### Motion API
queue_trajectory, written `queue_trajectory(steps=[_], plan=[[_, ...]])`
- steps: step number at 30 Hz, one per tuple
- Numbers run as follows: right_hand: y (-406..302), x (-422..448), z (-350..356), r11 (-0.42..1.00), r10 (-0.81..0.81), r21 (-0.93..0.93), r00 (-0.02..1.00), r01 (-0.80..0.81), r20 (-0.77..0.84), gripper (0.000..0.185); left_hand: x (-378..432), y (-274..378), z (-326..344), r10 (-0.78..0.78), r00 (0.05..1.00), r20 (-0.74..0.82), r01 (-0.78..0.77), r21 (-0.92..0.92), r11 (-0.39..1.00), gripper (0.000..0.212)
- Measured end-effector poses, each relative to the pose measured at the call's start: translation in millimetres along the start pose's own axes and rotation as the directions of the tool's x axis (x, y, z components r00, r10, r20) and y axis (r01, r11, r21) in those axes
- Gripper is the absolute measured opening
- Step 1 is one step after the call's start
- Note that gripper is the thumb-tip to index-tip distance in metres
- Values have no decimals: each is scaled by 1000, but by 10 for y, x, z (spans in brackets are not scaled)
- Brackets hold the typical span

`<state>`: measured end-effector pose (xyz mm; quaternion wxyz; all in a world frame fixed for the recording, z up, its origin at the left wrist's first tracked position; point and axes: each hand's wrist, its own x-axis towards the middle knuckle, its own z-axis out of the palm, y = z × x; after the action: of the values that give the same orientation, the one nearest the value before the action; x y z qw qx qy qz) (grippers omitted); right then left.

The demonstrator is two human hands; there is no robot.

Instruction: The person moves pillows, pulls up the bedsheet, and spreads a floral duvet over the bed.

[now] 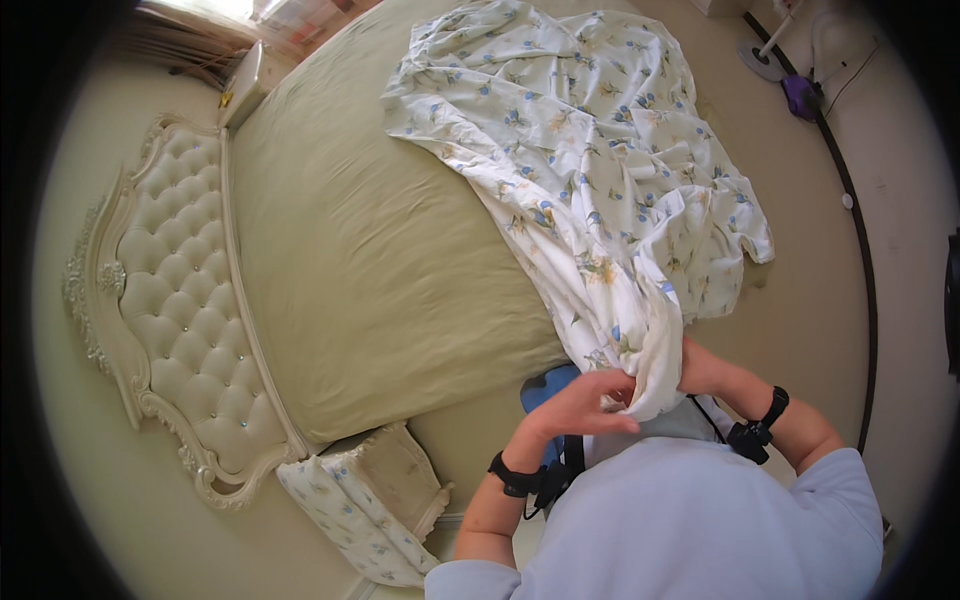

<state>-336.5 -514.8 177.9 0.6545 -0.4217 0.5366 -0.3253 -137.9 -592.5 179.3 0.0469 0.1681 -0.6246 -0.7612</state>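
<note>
A white floral fabric cover (pixel 592 187), printed with blue and orange flowers, lies crumpled over the far part and foot of the bed. Its near end is gathered up against my body between both hands. My left hand (pixel 585 405), on the picture's left side, is at the gathered edge, fingers partly curled at the cloth. On the other side of the same bunch, my right hand (pixel 705 367) has its fingers mostly hidden behind the cloth. The bed bears a green fitted sheet (pixel 375 262), slightly wrinkled.
A tufted cream headboard (pixel 195 300) stands at the left. Beside it, a cream nightstand (pixel 397 480) has matching floral fabric (pixel 352 517) on it. Another nightstand (pixel 251 86) is across the bed. A stand fan's base (pixel 761 60) and a purple object (pixel 801 97) are near the right wall.
</note>
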Motion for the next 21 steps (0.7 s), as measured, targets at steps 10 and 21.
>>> queue_trajectory(steps=[10,21], plan=[[-74,-240,-45,904,-158,-387,984,179,87,49,520,75,-529,424,665,-615,139,660,738,21],[-96,-300,-137,859,-281,-432,958,274,47,43,579,-390,-576,-34,732,-680,314,294,903,14]])
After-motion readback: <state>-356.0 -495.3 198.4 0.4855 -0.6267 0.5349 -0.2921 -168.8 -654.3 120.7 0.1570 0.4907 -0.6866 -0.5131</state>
